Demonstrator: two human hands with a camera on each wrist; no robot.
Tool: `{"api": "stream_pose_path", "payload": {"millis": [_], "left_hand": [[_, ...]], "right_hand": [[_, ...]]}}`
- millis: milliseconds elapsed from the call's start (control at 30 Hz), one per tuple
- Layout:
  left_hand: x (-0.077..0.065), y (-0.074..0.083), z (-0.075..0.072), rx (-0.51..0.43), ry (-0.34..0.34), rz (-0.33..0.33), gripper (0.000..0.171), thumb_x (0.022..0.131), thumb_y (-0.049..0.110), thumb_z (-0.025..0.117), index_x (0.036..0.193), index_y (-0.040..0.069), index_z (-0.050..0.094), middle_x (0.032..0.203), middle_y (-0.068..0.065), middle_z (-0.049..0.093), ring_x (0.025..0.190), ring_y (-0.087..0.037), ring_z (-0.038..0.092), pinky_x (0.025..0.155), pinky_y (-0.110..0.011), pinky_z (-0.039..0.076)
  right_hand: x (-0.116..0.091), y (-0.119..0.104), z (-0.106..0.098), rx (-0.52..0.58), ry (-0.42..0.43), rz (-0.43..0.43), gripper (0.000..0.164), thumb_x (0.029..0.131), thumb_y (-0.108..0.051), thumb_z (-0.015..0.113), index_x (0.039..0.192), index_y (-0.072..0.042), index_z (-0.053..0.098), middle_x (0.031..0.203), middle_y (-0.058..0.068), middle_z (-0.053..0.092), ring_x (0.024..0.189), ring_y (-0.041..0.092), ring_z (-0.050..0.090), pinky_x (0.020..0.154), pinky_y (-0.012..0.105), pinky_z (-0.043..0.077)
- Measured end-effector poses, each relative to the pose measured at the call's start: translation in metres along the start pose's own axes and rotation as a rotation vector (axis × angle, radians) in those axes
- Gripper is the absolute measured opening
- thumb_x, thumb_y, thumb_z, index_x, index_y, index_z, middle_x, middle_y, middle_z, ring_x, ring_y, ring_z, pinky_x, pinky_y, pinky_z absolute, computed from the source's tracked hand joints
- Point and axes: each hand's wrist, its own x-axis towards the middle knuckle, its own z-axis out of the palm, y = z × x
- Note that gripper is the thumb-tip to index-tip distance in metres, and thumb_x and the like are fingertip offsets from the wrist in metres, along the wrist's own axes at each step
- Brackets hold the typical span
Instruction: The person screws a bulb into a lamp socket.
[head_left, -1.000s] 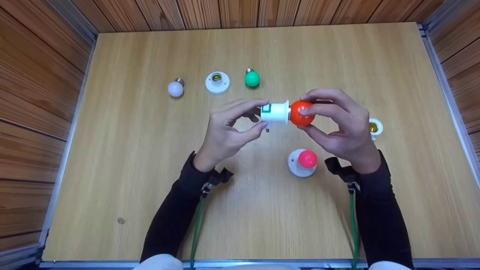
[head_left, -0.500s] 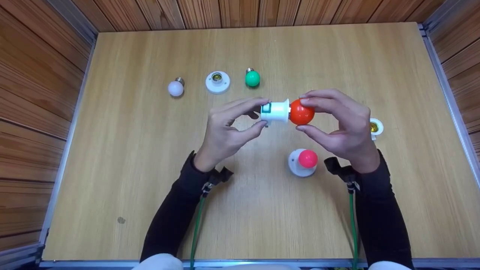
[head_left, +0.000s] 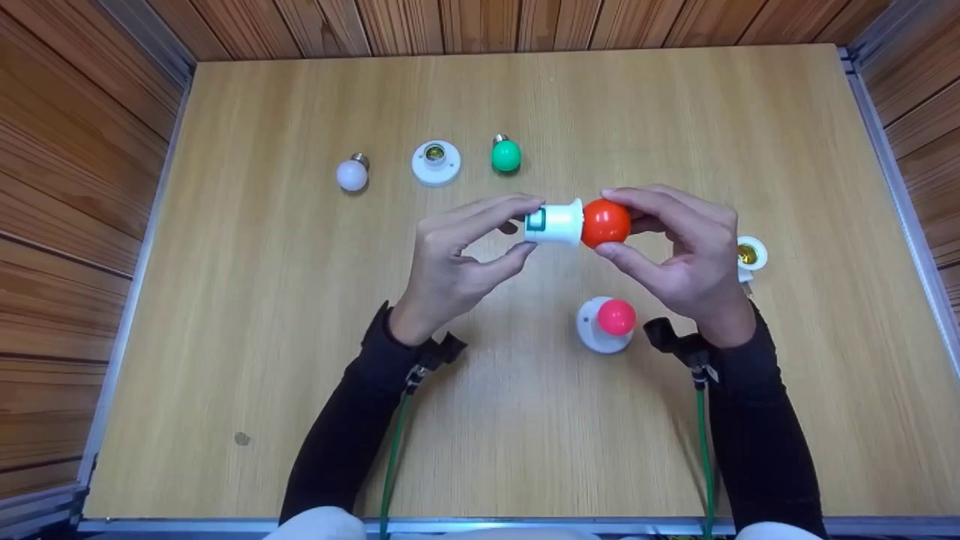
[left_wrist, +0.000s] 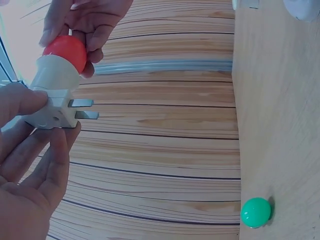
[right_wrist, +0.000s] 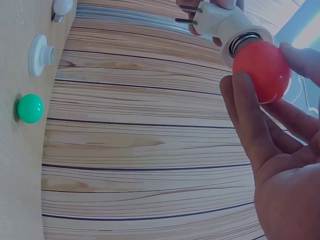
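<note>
Above the middle of the table, my left hand (head_left: 465, 259) pinches a white plug-in lamp socket (head_left: 556, 223) between thumb and fingers. Two flat metal prongs (left_wrist: 86, 115) stick out of its side in the left wrist view. My right hand (head_left: 679, 251) holds a red-orange light bulb (head_left: 606, 223) by its globe, thumb on one side and fingers on the other. The bulb's threaded metal base (right_wrist: 245, 42) sits partly inside the socket's mouth, with some thread showing in the right wrist view. Bulb and socket lie in line, held sideways off the table.
At the back are a white bulb (head_left: 352, 175), a round white lamp holder (head_left: 436, 163) and a green bulb (head_left: 506, 156). A pink bulb (head_left: 616, 317) stands in a round holder in front of my hands. Another white socket (head_left: 751, 253) lies beyond my right wrist.
My right fingers have shifted their grip around the red-orange bulb. The bulb now sits closer to the socket's rim in the head view. The left hand stays almost still.
</note>
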Motion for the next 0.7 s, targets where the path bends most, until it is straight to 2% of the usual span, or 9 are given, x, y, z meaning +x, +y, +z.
{"api": "stream_pose_path", "payload": {"millis": [100,200,333,533,700], "left_hand": [[0.0,0.0007,-0.0001,-0.006,-0.001,-0.011,0.034,0.093,0.006,0.08,0.126,-0.001,0.075,0.12,-0.016,0.081,0.104,-0.021,0.078,0.088,-0.027,0.066],[0.0002,0.0017,-0.0005,-0.018,-0.003,-0.02,0.034,0.093,0.008,0.08,0.126,-0.002,0.075,0.12,-0.016,0.081,0.104,-0.021,0.078,0.088,-0.027,0.066],[0.0007,0.0026,-0.0009,-0.039,-0.005,-0.026,0.036,0.094,0.01,0.08,0.126,-0.003,0.074,0.121,-0.017,0.08,0.104,-0.022,0.077,0.089,-0.028,0.066],[-0.0002,0.002,-0.0016,-0.121,0.007,-0.052,0.039,0.092,0.005,0.08,0.128,-0.008,0.07,0.121,-0.022,0.078,0.098,-0.024,0.077,0.087,-0.03,0.067],[-0.0004,0.0023,-0.0012,-0.168,0.006,-0.077,0.04,0.091,0.002,0.08,0.128,-0.009,0.07,0.12,-0.023,0.078,0.095,-0.025,0.077,0.086,-0.031,0.067]], "right_hand": [[0.0,-0.0011,-0.0015,-0.028,-0.016,0.009,0.05,0.089,-0.031,0.087,0.116,0.009,0.074,0.102,0.026,0.078,0.102,-0.001,0.077,0.091,0.015,0.063],[0.0007,-0.0021,-0.0026,-0.045,-0.035,0.005,0.059,0.091,-0.04,0.084,0.121,0.01,0.072,0.11,0.026,0.077,0.109,0.001,0.075,0.095,0.015,0.062],[0.0031,-0.0025,-0.0017,-0.053,-0.029,-0.063,0.067,0.09,-0.046,0.084,0.123,0.01,0.068,0.122,0.023,0.073,0.119,0.01,0.072,0.104,0.017,0.059],[0.0065,-0.003,0.0018,-0.042,-0.003,-0.234,0.036,0.095,-0.029,0.08,0.109,0.002,0.069,0.127,0.022,0.065,0.124,0.018,0.067,0.112,0.021,0.056],[0.0074,-0.0044,0.004,-0.001,0.022,-0.299,0.022,0.096,-0.018,0.078,0.099,0.002,0.07,0.125,0.02,0.066,0.121,0.02,0.066,0.113,0.023,0.056]]}}
